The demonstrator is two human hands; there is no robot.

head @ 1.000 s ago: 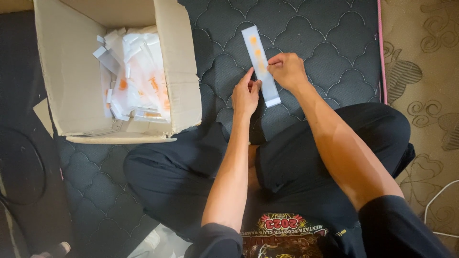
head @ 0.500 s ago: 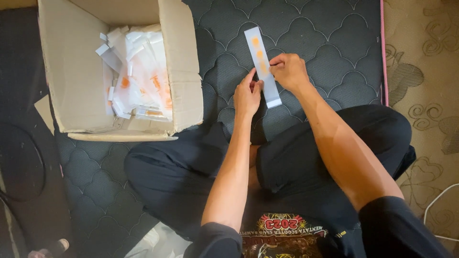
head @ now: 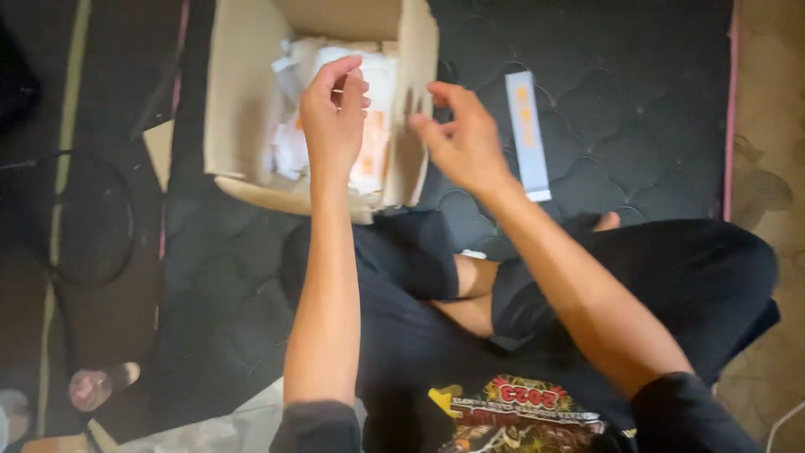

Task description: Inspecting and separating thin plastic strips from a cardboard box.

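Having let go of the long white paper strip with orange marks (head: 527, 134), which now lies flat on the dark quilted mattress (head: 637, 92) at three o'clock of the right hand (head: 463, 143), both loosely spread, empty hands reach toward the open cardboard box (head: 235, 101), left hand (head: 334, 113) above its white packets (head: 369, 126).

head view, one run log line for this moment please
left hand: empty, over open brown cardboard box of white-orange packets | right hand: empty, beside box wall | long white-orange strip: flat on dark quilted mattress
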